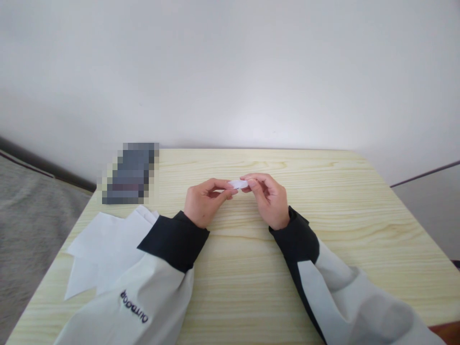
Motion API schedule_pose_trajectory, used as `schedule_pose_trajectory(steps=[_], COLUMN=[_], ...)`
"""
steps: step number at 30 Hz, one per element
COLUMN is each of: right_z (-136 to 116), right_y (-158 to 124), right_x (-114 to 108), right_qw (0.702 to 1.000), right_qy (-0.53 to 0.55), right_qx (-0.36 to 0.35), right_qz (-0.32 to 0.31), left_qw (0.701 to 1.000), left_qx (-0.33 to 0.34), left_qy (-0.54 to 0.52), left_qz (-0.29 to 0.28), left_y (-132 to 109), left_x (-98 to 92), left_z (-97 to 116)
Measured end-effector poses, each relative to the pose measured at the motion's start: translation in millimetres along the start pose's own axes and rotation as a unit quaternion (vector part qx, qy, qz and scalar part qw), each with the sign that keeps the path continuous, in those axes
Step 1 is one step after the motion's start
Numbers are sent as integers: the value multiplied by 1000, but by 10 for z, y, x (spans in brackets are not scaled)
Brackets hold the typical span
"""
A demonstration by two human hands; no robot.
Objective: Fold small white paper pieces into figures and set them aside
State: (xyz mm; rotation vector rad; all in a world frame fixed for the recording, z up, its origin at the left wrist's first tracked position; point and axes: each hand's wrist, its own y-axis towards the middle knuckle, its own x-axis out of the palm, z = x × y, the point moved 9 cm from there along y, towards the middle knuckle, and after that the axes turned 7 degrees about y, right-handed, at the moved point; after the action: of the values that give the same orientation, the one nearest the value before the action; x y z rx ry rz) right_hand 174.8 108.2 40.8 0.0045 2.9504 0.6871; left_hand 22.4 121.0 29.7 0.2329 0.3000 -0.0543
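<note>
A small folded piece of white paper [238, 184] is held between my two hands, above the middle of the table. My left hand [206, 201] pinches its left end between thumb and fingers. On the other side, my right hand [268, 199] grips the right end, with the thumb in front and the fingers behind. My fingertips cover both ends of the paper, so its full shape is hidden.
Several loose sheets of white paper [108, 249] lie on the left of the wood-grain table [230, 287], partly under my left sleeve. Behind them is a dark, pixelated rectangular object [131, 172]. A white wall [230, 72] stands at the table's far edge.
</note>
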Motion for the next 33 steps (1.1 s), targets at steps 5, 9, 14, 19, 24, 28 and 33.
schedule_pose_trajectory(steps=[5,9,14,19,24,28,33], right_z=[-104,-220,-222,-193,-183,-205,-205], right_y=[-9,-17,-19,-35,-21,-6,27], right_x=[113,146,193,237,201,156,104], right_qw=[994,974,945,929,938,947,965], right_qy=[-11,-118,-213,-255,-237,-219,-191], right_qx=[-57,-139,-175,-177,-178,-178,-142], right_qz=[-92,-138,-177,-201,-179,-150,-112], left_qw=[992,980,949,924,925,968,994], left_qx=[70,127,208,271,275,185,71], left_qy=[102,152,238,270,261,171,85], left_qz=[35,18,-4,-1,2,-7,-3], left_y=[-23,-45,-80,-112,-105,-42,0], left_x=[-83,-49,21,59,75,31,-26], left_z=[125,203,309,362,355,225,49])
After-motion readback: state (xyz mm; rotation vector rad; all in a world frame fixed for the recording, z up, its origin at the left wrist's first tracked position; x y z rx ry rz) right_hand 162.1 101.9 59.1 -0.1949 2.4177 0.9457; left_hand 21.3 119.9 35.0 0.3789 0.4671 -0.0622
